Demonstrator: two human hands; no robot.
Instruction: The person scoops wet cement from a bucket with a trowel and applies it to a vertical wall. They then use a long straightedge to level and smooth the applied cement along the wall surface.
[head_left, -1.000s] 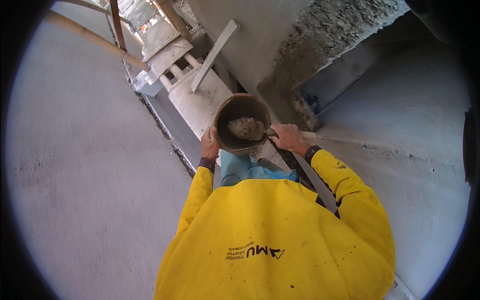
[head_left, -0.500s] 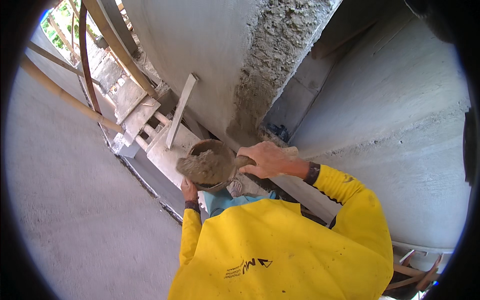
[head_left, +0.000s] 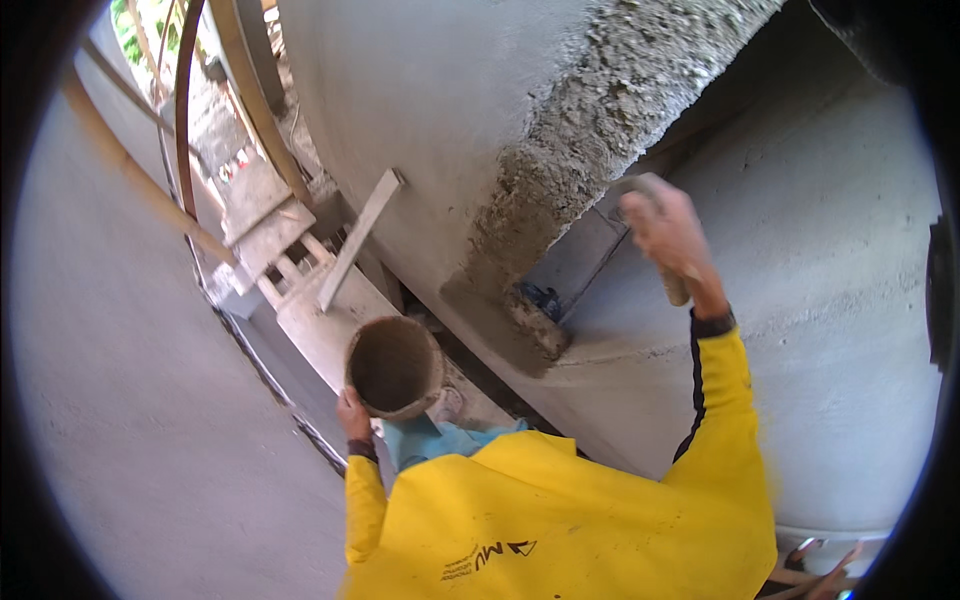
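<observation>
My left hand (head_left: 352,414) is closed on the rim of a round, mortar-stained bucket (head_left: 436,372), which is tipped so its dark inside faces up. Higher up and to the right, my right hand (head_left: 664,232) grips a trowel by its handle (head_left: 676,290). The blade is mostly hidden and blurred, close beside the rough edge of a wall opening. Along that edge runs a band of coarse grey mortar (head_left: 610,110), darker and wetter at its lower end.
A long pale straightedge board (head_left: 362,240) leans against the wall left of the opening. Below it lie planks (head_left: 310,310) on poles. A smooth grey wall (head_left: 150,400) rises at left, another plastered wall (head_left: 790,380) at right. Bamboo poles (head_left: 140,160) cross the upper left.
My right hand has lifted the trowel from over the bucket up and right to the rough edge. The heap of mortar on the trowel no longer shows above the bucket. My view has shifted slightly.
</observation>
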